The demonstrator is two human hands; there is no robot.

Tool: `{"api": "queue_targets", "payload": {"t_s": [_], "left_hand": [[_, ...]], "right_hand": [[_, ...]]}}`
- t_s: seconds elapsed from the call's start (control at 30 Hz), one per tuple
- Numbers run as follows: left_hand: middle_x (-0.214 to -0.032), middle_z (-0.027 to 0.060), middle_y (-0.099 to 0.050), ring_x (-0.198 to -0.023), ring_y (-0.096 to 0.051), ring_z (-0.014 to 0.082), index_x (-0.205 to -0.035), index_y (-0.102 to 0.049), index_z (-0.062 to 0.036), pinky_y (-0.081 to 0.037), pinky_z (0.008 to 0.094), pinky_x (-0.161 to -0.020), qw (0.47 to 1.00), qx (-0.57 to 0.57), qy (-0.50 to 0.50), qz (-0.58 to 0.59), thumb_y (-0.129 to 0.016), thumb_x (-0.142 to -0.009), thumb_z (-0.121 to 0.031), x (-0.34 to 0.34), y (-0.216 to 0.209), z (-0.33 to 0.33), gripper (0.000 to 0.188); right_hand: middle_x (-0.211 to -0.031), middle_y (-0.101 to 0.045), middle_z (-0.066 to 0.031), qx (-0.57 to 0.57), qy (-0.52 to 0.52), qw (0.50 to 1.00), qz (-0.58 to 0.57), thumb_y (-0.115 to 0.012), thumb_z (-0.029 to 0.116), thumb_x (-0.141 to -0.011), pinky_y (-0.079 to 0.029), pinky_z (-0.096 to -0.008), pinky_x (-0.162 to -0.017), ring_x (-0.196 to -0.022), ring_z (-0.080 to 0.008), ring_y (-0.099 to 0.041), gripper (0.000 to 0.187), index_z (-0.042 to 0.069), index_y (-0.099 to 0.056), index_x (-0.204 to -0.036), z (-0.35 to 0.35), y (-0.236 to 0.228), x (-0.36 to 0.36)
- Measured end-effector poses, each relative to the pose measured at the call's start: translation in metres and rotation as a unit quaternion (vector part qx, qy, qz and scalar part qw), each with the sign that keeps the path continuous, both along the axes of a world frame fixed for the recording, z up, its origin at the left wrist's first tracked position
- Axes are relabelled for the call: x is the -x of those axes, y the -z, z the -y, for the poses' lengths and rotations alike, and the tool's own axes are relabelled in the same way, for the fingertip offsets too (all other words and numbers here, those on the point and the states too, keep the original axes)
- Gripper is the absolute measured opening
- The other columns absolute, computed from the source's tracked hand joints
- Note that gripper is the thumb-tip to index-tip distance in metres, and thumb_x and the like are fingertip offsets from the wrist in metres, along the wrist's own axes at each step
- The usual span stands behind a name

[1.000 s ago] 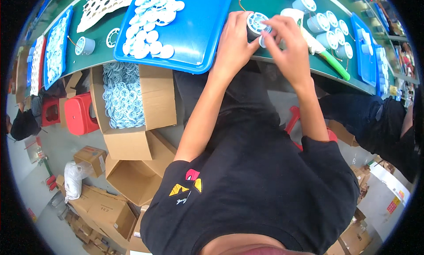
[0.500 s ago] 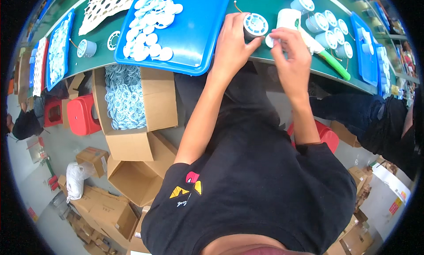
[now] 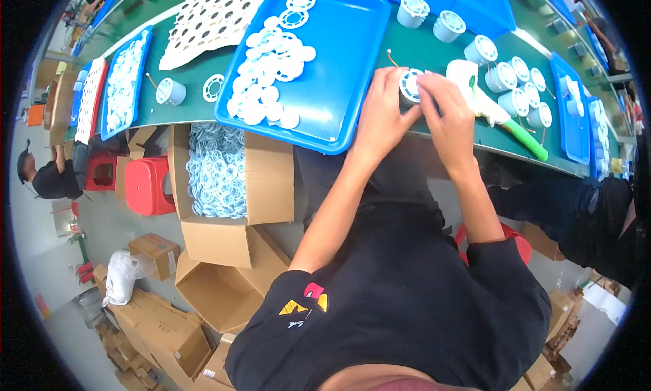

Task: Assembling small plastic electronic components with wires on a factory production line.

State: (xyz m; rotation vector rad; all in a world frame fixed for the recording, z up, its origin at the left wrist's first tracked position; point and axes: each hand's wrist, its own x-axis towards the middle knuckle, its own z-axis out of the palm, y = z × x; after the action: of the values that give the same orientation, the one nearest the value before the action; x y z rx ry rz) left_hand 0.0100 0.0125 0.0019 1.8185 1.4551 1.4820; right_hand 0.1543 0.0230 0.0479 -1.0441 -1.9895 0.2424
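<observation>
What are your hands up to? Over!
Left hand holding cup. Right hand at its rim, grip unclear. Tray left, green handle right, neither in the way.

Two hands [image 3: 381, 121], one held cup [image 3: 409, 86], nine unheld cups [image 3: 500, 78] between trays [image 3: 339, 130]; one green handle [image 3: 525, 140]

Shows a white wheel pattern on the held cup [image 3: 409, 84], pale blue on the standing cups [image 3: 480, 51]. Spreads plain blue across the large tray [image 3: 339, 72], white over the discs [image 3: 264, 96], dark green over the tabletop [image 3: 434, 57]. Dots the off-white sheet [image 3: 215, 22] with rows of dark spots. Gives pale blue to the rings [image 3: 217, 177], brown to the carton [image 3: 271, 181], red to the stool [image 3: 144, 188], bright green to the handle [image 3: 525, 141]. Sets 1 red and 2 yellow patches [image 3: 323, 301] on the black shirt [image 3: 393, 289].
</observation>
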Motion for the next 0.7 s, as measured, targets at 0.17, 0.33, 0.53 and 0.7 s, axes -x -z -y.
{"api": "queue_targets", "payload": {"t_s": [0.17, 0.33, 0.53, 0.7], "left_hand": [[-0.129, 0.0221, -0.058, -0.12, -0.06, 0.0416, -0.133, -0.058, 0.0005, -0.051, 0.046, -0.101, 1.0, 0.02, 0.005, 0.012, -0.084, -0.08, -0.011, 0.001, 0.001, -0.001, 0.06], [-0.13, 0.0224, -0.058, -0.12, -0.06, 0.0428, -0.133, -0.058, 0.0007, -0.051, 0.047, -0.1, 1.0, 0.013, -0.001, 0.022, -0.082, -0.078, -0.006, 0.001, -0.002, -0.001, 0.06], [-0.128, 0.024, -0.056, -0.122, -0.056, 0.0445, -0.131, -0.053, 0.0023, -0.048, 0.0486, -0.103, 0.999, 0.017, 0.025, 0.021, -0.085, -0.076, -0.008, 0.004, -0.003, 0.0, 0.064], [-0.128, 0.0229, -0.057, -0.123, -0.057, 0.0437, -0.133, -0.055, 0.002, -0.048, 0.0483, -0.106, 0.999, 0.013, 0.02, 0.032, -0.087, -0.077, -0.011, 0.001, 0.0, 0.0, 0.065]], "right_hand": [[-0.112, -0.073, -0.0192, -0.012, 0.001, 1.0, 0.014, -0.074, -0.001, -0.089, -0.055, -0.0442, -0.095, -0.109, -0.0368, -0.069, 0.019, -0.003, -0.072, -0.108, -0.001, 0.001, 0.001], [-0.12, -0.068, -0.0187, -0.012, 0.031, 0.999, 0.039, -0.076, 0.003, -0.087, -0.054, -0.0442, -0.096, -0.112, -0.0379, -0.066, 0.026, -0.001, -0.071, -0.112, 0.003, -0.01, 0.007], [-0.12, -0.065, -0.0134, -0.037, -0.145, 0.982, 0.116, -0.07, 0.008, -0.091, -0.057, -0.0459, -0.085, -0.101, -0.0373, -0.07, 0.026, 0.006, -0.07, -0.117, -0.091, -0.041, 0.083], [-0.14, -0.059, -0.0108, -0.064, -0.201, 0.928, 0.307, -0.065, 0.011, -0.095, -0.059, -0.0463, -0.092, -0.112, -0.0381, -0.068, 0.042, 0.011, -0.061, -0.137, -0.218, 0.014, 0.184]]}}
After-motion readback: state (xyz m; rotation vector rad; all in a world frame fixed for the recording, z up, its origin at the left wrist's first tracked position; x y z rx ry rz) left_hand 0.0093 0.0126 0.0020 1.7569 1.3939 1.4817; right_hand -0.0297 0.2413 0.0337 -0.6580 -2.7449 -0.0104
